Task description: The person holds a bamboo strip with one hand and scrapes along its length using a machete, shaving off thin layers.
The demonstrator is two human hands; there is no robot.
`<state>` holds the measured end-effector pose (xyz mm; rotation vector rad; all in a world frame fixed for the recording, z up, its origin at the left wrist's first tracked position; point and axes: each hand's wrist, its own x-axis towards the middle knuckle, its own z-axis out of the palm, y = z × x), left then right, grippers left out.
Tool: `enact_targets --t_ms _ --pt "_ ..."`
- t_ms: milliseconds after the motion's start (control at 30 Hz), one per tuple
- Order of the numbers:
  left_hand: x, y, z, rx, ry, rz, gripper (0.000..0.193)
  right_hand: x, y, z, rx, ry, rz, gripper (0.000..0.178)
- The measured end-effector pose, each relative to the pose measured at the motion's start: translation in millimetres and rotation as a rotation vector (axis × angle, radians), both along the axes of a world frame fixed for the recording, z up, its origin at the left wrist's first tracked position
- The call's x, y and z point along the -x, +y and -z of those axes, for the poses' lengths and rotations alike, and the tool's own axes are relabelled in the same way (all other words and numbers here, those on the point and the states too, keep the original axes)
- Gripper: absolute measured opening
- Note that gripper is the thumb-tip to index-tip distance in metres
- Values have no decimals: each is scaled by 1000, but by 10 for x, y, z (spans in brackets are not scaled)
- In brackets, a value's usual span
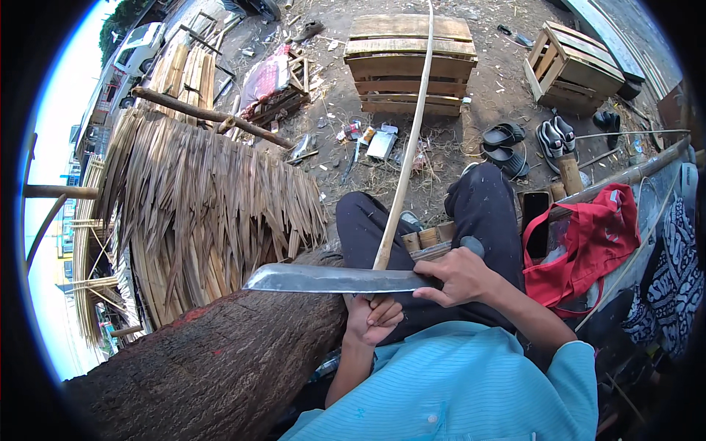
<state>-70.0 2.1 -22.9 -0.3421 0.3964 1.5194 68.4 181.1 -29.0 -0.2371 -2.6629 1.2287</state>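
Note:
My right hand (462,278) is closed on a machete (331,279), its thumb and forefinger at the base of the blade. The wide grey blade points left, level across my lap. Behind it a long pale wooden pole (412,147) runs away from me, slightly curved, toward the far edge. Just under the blade my left hand (373,320) has its fingers curled in, in line with the pole's near end. The blade hides where the pole meets that hand. My legs in dark trousers (368,220) are bent beneath.
A thick log (213,353) lies at my left, with dry leaf thatch (206,198) beyond. Wooden crates (412,66) stand ahead. Sandals (504,147), shoes (555,140) and litter (382,142) are on the ground. A red bag (588,250) and a phone (535,220) sit at my right.

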Motion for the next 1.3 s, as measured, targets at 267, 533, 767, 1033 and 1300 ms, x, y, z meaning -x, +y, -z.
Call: enact_targets --t_ms 267,533,767,1033,1300 --pt "87 37 6 50 -20 -24 37 40 -27 122 59 14 64 40" --pt "51 44 50 87 29 -13 40 31 47 153 -4 -15 45 42" --pt "5 78 -66 112 48 -54 45 -33 -105 70 11 -36 -8 42" --pt "47 40 13 43 143 -5 44 -36 -62 21 13 -51 33 42" --pt "1 75 -125 79 66 11 52 -34 149 208 13 -36 216 40"
